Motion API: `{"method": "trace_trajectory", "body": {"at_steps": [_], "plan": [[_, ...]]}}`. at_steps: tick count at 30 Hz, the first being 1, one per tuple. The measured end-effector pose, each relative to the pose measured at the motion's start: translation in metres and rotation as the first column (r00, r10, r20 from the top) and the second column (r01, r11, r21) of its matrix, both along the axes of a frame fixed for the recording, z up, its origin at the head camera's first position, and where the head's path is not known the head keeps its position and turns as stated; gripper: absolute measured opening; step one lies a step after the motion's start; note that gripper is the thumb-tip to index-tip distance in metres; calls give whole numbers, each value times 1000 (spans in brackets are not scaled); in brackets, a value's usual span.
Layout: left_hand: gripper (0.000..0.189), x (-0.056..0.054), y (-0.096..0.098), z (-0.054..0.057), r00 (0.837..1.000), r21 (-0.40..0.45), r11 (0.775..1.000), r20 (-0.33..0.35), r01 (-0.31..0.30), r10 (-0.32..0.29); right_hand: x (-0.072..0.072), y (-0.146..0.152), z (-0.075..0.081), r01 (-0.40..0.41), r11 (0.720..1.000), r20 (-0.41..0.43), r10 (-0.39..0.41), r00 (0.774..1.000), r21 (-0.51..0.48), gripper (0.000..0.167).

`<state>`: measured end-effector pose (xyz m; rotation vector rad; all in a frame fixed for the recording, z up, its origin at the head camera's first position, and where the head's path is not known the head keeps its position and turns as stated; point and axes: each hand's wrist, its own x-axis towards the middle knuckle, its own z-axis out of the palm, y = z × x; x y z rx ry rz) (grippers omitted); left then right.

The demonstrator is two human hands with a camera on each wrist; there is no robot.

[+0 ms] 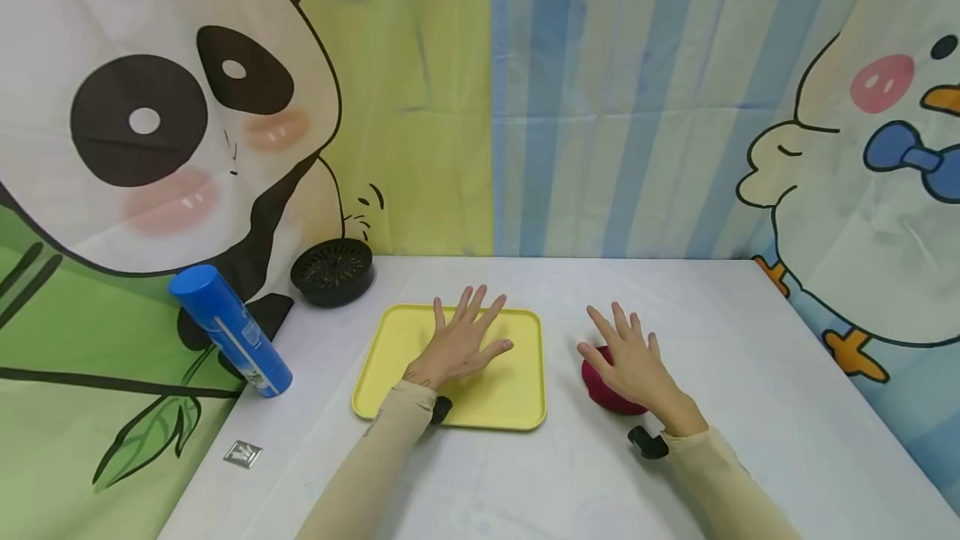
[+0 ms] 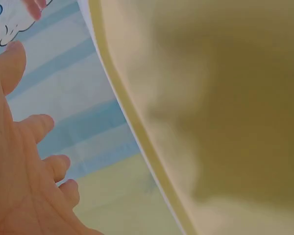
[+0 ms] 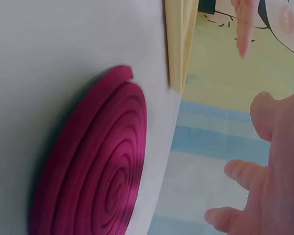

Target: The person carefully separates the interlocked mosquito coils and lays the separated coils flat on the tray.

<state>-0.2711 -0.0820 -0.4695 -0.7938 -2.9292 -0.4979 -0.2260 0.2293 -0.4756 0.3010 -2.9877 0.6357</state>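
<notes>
My left hand [image 1: 456, 348] hovers palm down above the yellow tray [image 1: 517, 394], its fingers straight and spread. In the left wrist view the hand's shadow falls across the tray. Over to the right, my right hand [image 1: 633, 361] is held above a dark red spiral coil, which looks like a mosquito coil [image 3: 105, 176]. That hand's fingers are stretched out too, and it grips nothing. The coil lies flat on the white table, partly hidden by the hand in the head view. Between the fingers of either hand I see no object.
A black round slotted holder [image 1: 332, 272] sits at the table's back left. A blue spray can [image 1: 232, 332] stands at the left edge, and a small silver metal piece [image 1: 243, 454] lies nearer me. Printed cloth [image 1: 420, 107] hangs behind the table [image 1: 555, 473].
</notes>
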Motion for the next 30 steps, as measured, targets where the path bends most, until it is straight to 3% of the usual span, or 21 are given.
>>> {"method": "trace_trajectory", "body": {"at_steps": [6,13,18,26,30], "plan": [[77,-4,20,2,996,-19,996,-28,82,-82,6,13,4,5,1000,3,-5,1000,8,74],[81,-1,49,6,981,-55,980,-42,189,-191,12,32,5,-1,999,30,0,1000,38,76],[86,0,61,9,970,-42,969,17,244,-243,15,39,2,-39,998,25,38,999,41,77],[94,5,75,7,951,30,964,156,265,-267,21,46,-2,-68,997,84,64,994,48,91],[96,8,85,9,942,19,962,200,271,-269,23,50,-3,-72,995,85,67,994,62,92]]}}
